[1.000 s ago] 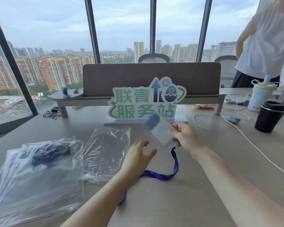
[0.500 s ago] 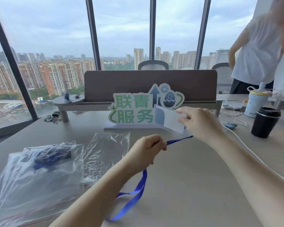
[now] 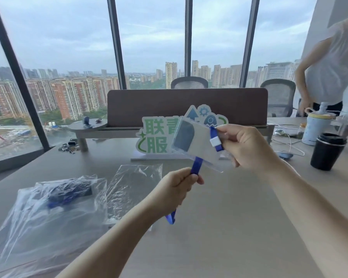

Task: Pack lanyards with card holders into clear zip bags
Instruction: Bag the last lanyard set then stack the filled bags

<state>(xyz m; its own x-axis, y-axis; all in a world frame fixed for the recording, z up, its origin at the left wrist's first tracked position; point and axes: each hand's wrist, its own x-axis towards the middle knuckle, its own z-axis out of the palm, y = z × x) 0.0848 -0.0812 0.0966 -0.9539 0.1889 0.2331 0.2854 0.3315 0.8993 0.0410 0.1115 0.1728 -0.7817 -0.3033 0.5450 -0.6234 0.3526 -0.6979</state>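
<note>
Desk [image 3: 219, 227]: big bag [image 3: 40, 213] w/ packed lanyards at left, empty zip bag [image 3: 133, 189] beside it, cup [image 3: 327, 151] far right; nothing blocks the path. Card holder [image 3: 193, 143] is now raised higher vs. 0.5 s ago, right hand [image 3: 247, 147] pinching its clip end. Left hand [image 3: 175, 191] is fisted on the blue strap [image 3: 195, 167], pulled taut under the holder. Est. next: fold strap, insert into bag.

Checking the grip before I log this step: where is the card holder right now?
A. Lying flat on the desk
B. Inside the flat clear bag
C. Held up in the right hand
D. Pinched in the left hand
C: the right hand holds the card holder up above the desk, while the left hand grips only the blue lanyard strap below it.
</note>
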